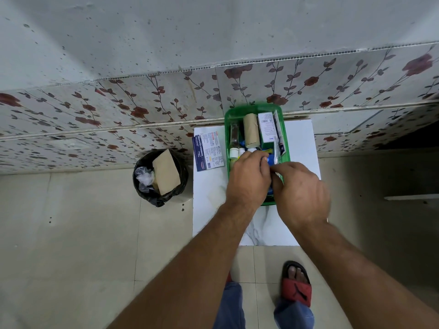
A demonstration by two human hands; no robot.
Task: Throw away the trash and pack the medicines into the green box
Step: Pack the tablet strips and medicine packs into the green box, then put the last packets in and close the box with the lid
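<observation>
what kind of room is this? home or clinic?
Probably a home, not a clinic: rose-patterned wall tiles under a stained plaster wall, a beige tiled floor, a small black bag-lined bin beside a white marble-look table, and a foot in a red and black slipper. Which room is unclear.

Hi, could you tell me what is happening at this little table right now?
A person is packing medicines into the green box on the white table. Both hands, left hand and right hand, work together over the near end of the box, handling something blue. A bandage roll, a medicine carton and small bottles already lie inside. A medicated dressings box waits beside it. The trash bin holds cardboard and plastic.
</observation>
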